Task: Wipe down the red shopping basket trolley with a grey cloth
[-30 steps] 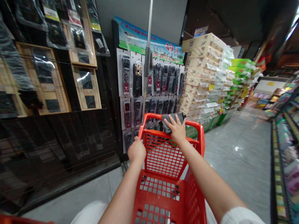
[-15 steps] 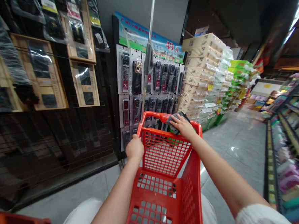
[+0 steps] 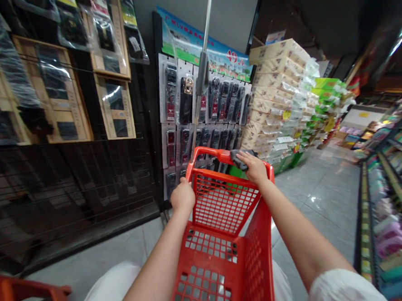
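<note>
A red plastic shopping basket (image 3: 258,254) with grid-patterned walls stands tilted between my knees. My left hand (image 3: 183,196) is closed around its left edge, just below the corner of the top bar; the fingertips are hidden behind the plastic. Over the right part of that bar, my right hand (image 3: 254,167) presses a dark grey cloth (image 3: 237,159), fingers bent over it. Inside the basket, only the bare perforated plastic shows. A thin metal pole (image 3: 206,37) with a grey clip rises behind the bar's left corner.
Packaged belts (image 3: 214,99) hang on a display straight ahead. Boxed goods (image 3: 103,106) hang on a dark rack at left. Stacked cartons (image 3: 276,82) line the aisle (image 3: 316,194), facing shelves (image 3: 385,189) at right. Part of an orange-red plastic item (image 3: 22,289) shows at lower left.
My right hand has slid a little to the right along the bar with the cloth, which now looks flatter. My left hand keeps its hold on the basket edge.
</note>
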Available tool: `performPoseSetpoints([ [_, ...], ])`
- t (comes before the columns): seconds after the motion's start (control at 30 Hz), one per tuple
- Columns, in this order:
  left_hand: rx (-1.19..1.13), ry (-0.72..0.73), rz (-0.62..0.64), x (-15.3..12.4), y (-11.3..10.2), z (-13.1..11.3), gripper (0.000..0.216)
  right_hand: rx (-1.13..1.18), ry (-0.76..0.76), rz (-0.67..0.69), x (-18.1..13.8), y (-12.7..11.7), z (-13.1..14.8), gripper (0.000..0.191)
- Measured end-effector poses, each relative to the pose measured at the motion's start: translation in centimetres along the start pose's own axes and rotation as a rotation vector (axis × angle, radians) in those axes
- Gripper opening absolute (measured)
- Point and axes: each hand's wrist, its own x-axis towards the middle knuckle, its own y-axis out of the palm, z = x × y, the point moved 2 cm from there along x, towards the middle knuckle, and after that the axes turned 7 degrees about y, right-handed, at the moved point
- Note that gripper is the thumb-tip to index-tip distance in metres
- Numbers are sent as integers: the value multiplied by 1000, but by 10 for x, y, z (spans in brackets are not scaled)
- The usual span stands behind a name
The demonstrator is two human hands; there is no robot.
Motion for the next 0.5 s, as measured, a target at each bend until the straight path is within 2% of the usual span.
performPoseSetpoints([
  [0.1, -3, 1, -1, -3, -3, -4, 29, 1, 321, -86, 10, -1, 14, 54],
  [0.17, -1, -2, -4, -4, -3, -5, 29, -24, 419, -65, 24, -1, 33, 46],
  [0.27, 1, -14, -9, -4, -2, -4, 29, -52, 446, 31, 48, 0, 62, 33],
  [0.37, 12, -18, -13, -3, -1, -2, 28, -38, 433, 123, 69, 4, 87, 30],
  [0.5, 22, -17, -1, -2, 2, -1, 28, 3, 326, 121, 85, 18, 125, 31],
])
